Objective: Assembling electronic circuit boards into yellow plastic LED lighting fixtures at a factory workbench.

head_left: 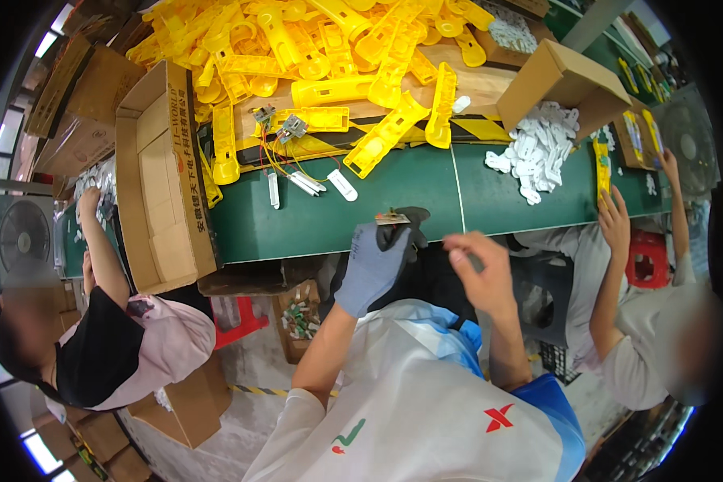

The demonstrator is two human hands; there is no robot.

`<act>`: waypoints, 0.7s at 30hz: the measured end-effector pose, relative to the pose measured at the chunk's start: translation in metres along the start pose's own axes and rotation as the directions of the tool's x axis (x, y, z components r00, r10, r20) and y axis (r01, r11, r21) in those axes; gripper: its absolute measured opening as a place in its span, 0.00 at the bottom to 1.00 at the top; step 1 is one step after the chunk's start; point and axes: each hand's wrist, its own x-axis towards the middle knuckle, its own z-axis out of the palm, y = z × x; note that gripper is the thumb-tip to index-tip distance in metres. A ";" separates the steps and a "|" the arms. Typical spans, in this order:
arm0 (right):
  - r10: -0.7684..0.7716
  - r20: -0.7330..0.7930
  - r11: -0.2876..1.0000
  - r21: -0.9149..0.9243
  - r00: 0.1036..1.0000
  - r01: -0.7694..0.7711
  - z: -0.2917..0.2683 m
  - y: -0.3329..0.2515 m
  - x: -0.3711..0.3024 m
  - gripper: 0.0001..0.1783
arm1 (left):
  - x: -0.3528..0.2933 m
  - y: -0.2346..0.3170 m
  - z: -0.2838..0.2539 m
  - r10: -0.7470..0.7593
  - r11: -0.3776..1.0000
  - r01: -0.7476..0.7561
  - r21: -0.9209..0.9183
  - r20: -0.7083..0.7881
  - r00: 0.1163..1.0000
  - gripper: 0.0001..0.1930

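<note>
My left hand (372,265), in a grey-blue glove, is closed around a small flat part with a metallic face (392,218), just off the bench's near edge. My right hand (488,273) is bare and stands to its right, fingers loosely bent and thumb apart, with nothing visible in it. Beyond them on the green bench (410,181) lie small metal-cased modules (292,128) with coloured wires, and white strips (343,185) beside the wire ends. Several long yellow plastic housings (387,135) lie behind these.
A large heap of yellow housings (281,40) covers the back. White plastic pieces (538,149) spill from a tipped cardboard box (566,80). A tall open carton (165,177) stands at the left edge. Co-workers sit on both sides; the right one's hand (614,217) touches a yellow housing.
</note>
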 end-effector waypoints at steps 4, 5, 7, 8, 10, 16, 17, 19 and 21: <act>-0.118 -0.107 0.991 0.049 0.987 0.124 -0.009 -0.038 0.028 0.15 | -0.008 -0.004 0.014 0.466 0.694 -0.337 0.636 -0.041 0.884 0.13; -0.181 -0.074 0.983 -0.041 0.981 0.178 -0.005 -0.050 0.035 0.16 | -0.010 -0.004 0.016 0.462 0.689 -0.349 0.635 -0.013 0.887 0.13; -0.233 -0.045 0.966 -0.124 0.971 0.226 -0.003 -0.055 0.043 0.16 | -0.013 -0.004 0.017 0.356 0.561 -0.300 0.772 0.103 0.929 0.15; -0.269 0.064 0.938 -0.211 0.961 0.276 -0.003 -0.054 0.046 0.16 | -0.014 -0.005 0.017 0.322 0.519 -0.283 0.806 0.123 0.939 0.16; -0.309 0.201 0.895 -0.270 0.930 0.356 -0.006 -0.051 0.051 0.14 | -0.014 0.002 0.019 0.343 0.515 -0.275 0.812 0.099 0.934 0.16; -0.143 0.186 0.987 -0.041 0.972 0.153 -0.009 -0.033 0.044 0.11 | -0.019 0.015 0.009 0.445 0.546 -0.247 0.800 -0.028 0.895 0.23; -0.026 0.198 0.999 0.051 0.980 0.016 -0.008 -0.031 0.042 0.11 | -0.021 0.016 0.007 0.491 0.540 -0.272 0.797 -0.035 0.870 0.26; 0.037 0.156 0.982 0.179 0.987 -0.065 -0.003 -0.025 0.040 0.11 | -0.026 0.022 0.010 0.487 0.531 -0.249 0.810 -0.051 0.872 0.26; 0.107 0.117 0.942 0.307 0.987 -0.139 0.004 -0.017 0.039 0.11 | -0.031 0.026 0.014 0.483 0.519 -0.231 0.823 -0.060 0.873 0.26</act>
